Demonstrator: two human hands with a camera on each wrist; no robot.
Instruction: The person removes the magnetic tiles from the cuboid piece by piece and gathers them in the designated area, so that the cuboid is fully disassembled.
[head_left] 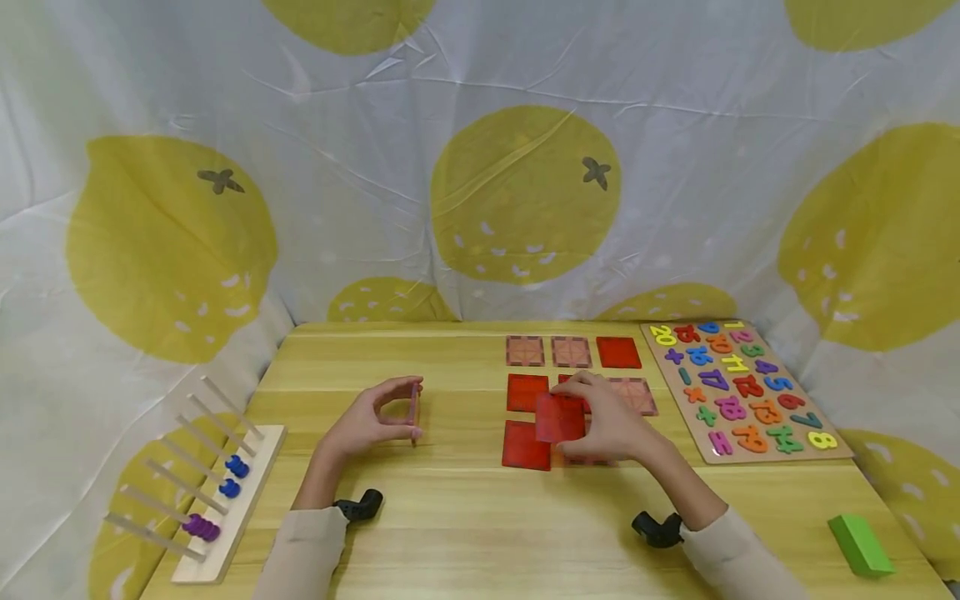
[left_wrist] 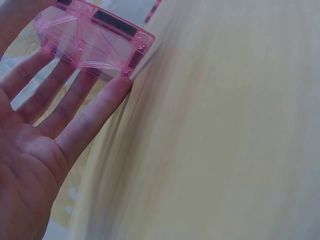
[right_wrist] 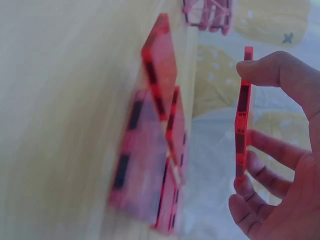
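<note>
My left hand point(head_left: 362, 423) pinches a clear pink magnetic tile point(head_left: 413, 412) on edge above the table, thumb on one side and fingertips on the other. In the left wrist view the pink tile point(left_wrist: 87, 40) shows dark magnets along its rim. My right hand point(head_left: 611, 421) grips a see-through red magnetic tile point(head_left: 555, 419) between thumb and fingers, raised over tiles laid in rows. Among these lie a red tile point(head_left: 527, 445), another red tile point(head_left: 528, 392) and a pink tile point(head_left: 633, 395). The right hand and its tile partly cover the middle and lower ones.
Behind the rows' right end lies a wooden number board point(head_left: 750, 392) with coloured pieces. A peg stand point(head_left: 243, 517) with blue and purple beads stands at left. One green block point(head_left: 860, 546) sits front right. A lemon-print cloth point(head_left: 360, 208) hangs behind the table.
</note>
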